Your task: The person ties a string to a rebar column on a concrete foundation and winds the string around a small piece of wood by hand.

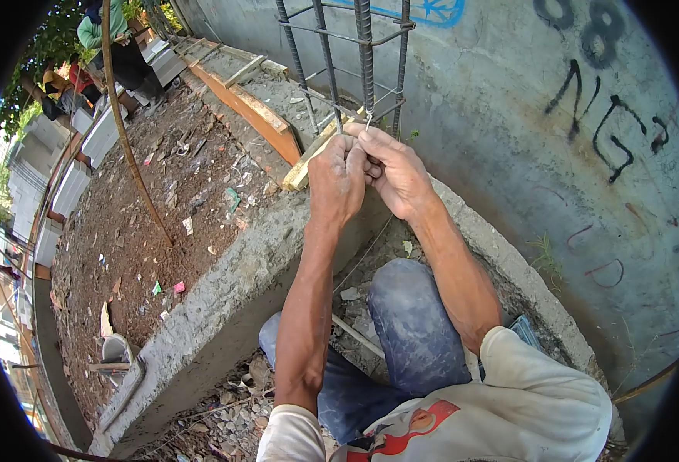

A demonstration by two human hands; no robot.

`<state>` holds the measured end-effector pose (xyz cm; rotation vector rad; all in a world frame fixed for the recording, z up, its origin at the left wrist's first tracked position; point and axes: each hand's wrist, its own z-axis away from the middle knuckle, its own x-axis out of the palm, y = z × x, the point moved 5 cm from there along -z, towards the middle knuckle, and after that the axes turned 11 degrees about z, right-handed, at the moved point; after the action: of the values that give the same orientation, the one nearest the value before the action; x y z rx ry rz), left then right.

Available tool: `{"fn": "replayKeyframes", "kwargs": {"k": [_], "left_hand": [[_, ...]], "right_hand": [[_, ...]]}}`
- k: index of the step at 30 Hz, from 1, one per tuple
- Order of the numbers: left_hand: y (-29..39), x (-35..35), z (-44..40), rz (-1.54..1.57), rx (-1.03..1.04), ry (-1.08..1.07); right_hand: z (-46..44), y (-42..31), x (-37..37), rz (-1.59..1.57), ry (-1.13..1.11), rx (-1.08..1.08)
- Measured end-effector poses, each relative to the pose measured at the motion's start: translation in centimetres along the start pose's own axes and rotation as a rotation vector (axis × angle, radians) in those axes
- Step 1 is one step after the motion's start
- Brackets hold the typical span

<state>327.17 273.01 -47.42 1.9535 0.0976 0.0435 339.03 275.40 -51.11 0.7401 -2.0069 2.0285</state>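
Note:
Both hands are raised close together at the foot of a steel rebar cage (366,61), which stands upright by the wall. My left hand (335,183) is closed, its thumb and fingertips pinched together. Beside and touching it, my right hand (398,175) is also closed in a pinch, with its forefinger reaching toward the rebar. A thin pale string (369,121) shows at one bar just above the fingers. A thin line hangs below the hands toward the ground. The exact grip on the string is hidden by the fingers.
Wooden formwork boards (259,115) run along a concrete footing to the left. A concrete beam (224,285) crosses beside my knees. A graffitied wall (509,115) rises at right. A thin wooden pole (128,138) stands in littered soil; people are at the upper left.

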Motion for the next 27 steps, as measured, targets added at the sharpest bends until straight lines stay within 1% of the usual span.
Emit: {"fn": "replayKeyframes", "kwargs": {"k": [3, 4, 5, 6, 7, 8, 9, 11, 13, 14, 16, 18, 19, 21, 25, 26, 27], "left_hand": [[-1.2, 0.2, -0.4, 0.039, -0.026, -0.034], [-2.1, 0.2, -0.5, -0.048, 0.015, -0.063], [-2.0, 0.3, -0.6, -0.137, 0.055, -0.090], [-2.2, 0.3, -0.1, -0.138, 0.054, -0.087], [-2.7, 0.4, 0.6, -0.116, -0.040, -0.082], [-3.0, 0.4, 1.4, -0.093, -0.134, -0.080], [-2.9, 0.3, 2.2, -0.092, -0.133, -0.081], [-3.2, 0.3, 4.2, 0.016, -0.226, -0.126], [-4.3, -0.1, 5.9, 0.040, -0.240, -0.120], [-4.5, -0.5, 6.7, 0.065, -0.248, -0.085], [-5.1, -1.1, 8.6, 0.092, -0.259, -0.046], [-5.7, -2.2, 10.2, 0.170, -0.225, 0.029], [-6.1, -2.6, 11.0, 0.170, -0.228, 0.031], [-6.8, -3.4, 12.5, 0.278, -0.281, 0.066], [-8.7, -4.7, 14.6, 0.251, -0.337, 0.056], [-8.9, -5.0, 14.8, 0.256, -0.345, 0.066], [-9.1, -5.3, 15.3, 0.237, -0.341, 0.067]], "right_hand": [[-0.1, -0.4, -0.5, 0.057, -0.020, 0.002], [-0.2, -0.5, -0.7, 0.057, -0.021, 0.003], [-0.3, -1.0, -1.0, 0.163, 0.025, -0.057], [-0.4, -1.5, -1.2, 0.268, 0.070, -0.117], [-0.8, -1.5, -1.2, 0.268, 0.066, -0.117], [-1.2, -2.0, -1.8, 0.393, 0.184, -0.191], [-1.6, -2.4, -2.5, 0.518, 0.304, -0.264], [-2.4, -2.5, -3.0, 0.548, 0.332, -0.280], [-2.5, -3.5, -2.4, 0.827, 0.415, -0.325], [-2.8, -3.4, -2.4, 0.830, 0.413, -0.324], [-2.9, -4.2, -1.9, 1.015, 0.508, -0.511], [-2.7, -4.9, -1.3, 1.039, 0.528, -0.504], [-2.6, -5.1, -1.0, 1.063, 0.550, -0.494], [-3.1, -5.1, -1.0, 1.051, 0.544, -0.484], [-4.4, -4.3, -1.2, 1.025, 0.537, -0.439], [-4.4, -4.2, -1.2, 1.007, 0.551, -0.475], [-4.3, -3.9, -1.5, 1.022, 0.546, -0.453]]}}
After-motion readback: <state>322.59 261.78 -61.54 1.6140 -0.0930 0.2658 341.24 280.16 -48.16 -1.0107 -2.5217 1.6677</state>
